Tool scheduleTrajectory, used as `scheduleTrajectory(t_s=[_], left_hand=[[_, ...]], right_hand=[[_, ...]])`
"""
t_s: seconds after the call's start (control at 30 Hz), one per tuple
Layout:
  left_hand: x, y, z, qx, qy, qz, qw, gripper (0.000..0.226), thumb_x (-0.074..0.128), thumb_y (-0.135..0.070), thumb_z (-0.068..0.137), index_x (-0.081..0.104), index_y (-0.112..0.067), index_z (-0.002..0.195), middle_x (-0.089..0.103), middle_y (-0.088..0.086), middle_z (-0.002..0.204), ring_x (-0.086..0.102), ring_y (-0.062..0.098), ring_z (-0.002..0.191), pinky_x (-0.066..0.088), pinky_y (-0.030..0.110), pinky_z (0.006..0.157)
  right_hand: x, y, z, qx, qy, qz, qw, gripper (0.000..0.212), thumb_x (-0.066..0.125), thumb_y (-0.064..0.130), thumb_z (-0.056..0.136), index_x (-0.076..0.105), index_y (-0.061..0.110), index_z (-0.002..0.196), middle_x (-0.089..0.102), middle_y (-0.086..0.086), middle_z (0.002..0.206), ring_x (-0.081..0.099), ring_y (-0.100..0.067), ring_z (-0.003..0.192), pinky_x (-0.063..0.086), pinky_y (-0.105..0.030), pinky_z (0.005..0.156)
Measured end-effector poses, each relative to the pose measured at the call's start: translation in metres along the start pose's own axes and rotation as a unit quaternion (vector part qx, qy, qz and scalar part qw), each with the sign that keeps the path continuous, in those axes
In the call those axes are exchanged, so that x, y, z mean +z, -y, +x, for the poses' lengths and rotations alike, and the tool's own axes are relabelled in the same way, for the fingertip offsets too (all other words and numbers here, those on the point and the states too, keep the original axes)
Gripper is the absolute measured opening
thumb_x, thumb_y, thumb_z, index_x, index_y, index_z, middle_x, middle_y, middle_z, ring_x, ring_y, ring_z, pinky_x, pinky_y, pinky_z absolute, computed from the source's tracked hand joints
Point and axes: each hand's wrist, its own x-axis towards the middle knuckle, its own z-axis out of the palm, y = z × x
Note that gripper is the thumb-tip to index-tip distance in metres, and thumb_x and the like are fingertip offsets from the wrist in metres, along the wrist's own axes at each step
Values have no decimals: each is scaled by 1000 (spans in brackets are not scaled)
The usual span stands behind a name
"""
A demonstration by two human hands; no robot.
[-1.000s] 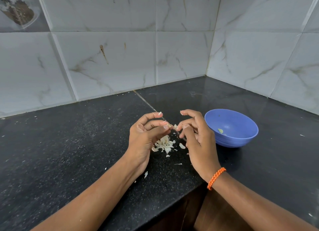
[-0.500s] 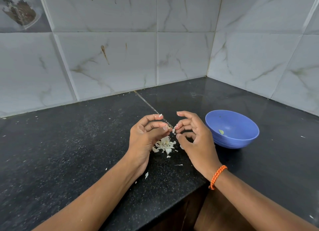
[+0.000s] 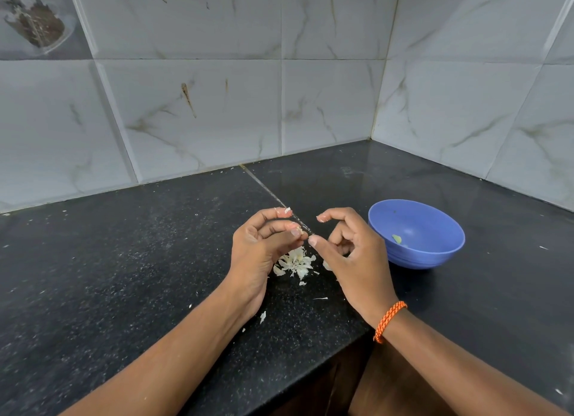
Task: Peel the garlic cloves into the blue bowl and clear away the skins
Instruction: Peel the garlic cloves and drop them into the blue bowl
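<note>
My left hand (image 3: 261, 251) pinches a small garlic clove (image 3: 299, 231) between thumb and fingertips above the black counter. My right hand (image 3: 354, 257) is just to its right, with the thumb tip beside the clove, the index finger lifted apart from it and the other fingers curled. A pile of white garlic skins (image 3: 295, 261) lies on the counter beneath both hands. The blue bowl (image 3: 413, 260) stands to the right of my right hand, with a small pale green piece (image 3: 396, 238) inside.
The black speckled counter (image 3: 124, 260) runs into a tiled corner at the back right. Its front edge steps back below my right wrist. Loose skin scraps (image 3: 262, 317) lie near my left wrist. An orange braided band (image 3: 389, 321) is on my right wrist.
My right index finger and thumb have come apart from the clove and moved slightly right. The left hand still holds the clove in the same place.
</note>
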Motion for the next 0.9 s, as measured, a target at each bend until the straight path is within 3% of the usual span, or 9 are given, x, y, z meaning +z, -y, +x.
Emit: scheduleTrajectory(t_s=[0.1, 0.27, 0.67, 0.8, 0.9], left_hand=[[0, 1, 1, 1, -4, 5, 1000, 37, 79, 11, 87, 70, 2, 122, 76, 19, 94, 78, 34, 93, 65, 40, 92], [-2, 2, 1, 0, -4, 10, 1000, 36, 80, 10, 87, 72, 1, 121, 75, 20, 98, 77, 36, 95, 64, 43, 96], [-2, 2, 2, -2, -3, 5, 1000, 37, 78, 11, 87, 71, 4, 122, 74, 21, 96, 78, 34, 92, 65, 40, 91], [-2, 3, 2, -2, -3, 3, 1000, 35, 79, 10, 88, 72, 2, 121, 74, 21, 97, 75, 32, 90, 64, 38, 88], [-2, 2, 2, 1, -3, 4, 1000, 36, 79, 10, 87, 72, 2, 121, 75, 19, 95, 75, 28, 87, 64, 37, 86]], right_hand=[[1, -2, 1, 2, 23, -11, 1000, 51, 77, -3, 90, 64, 30, 127, 61, 6, 83, 63, -18, 79, 58, -27, 71], [1, -5, 3, 8, 62, 6, 998, 64, 71, -13, 89, 61, 27, 138, 67, 8, 107, 71, -14, 100, 62, -28, 84], [1, 2, 0, -12, 5, -27, 1000, 36, 79, 10, 92, 67, 27, 122, 65, 9, 79, 68, -17, 81, 61, -34, 74], [2, 1, -1, -11, 16, -34, 999, 26, 78, 30, 97, 72, 27, 122, 60, 6, 60, 60, -17, 58, 53, -33, 61], [2, -2, -1, -9, 22, -60, 998, 27, 71, 46, 98, 73, 32, 121, 54, 1, 52, 55, -22, 50, 52, -42, 58]])
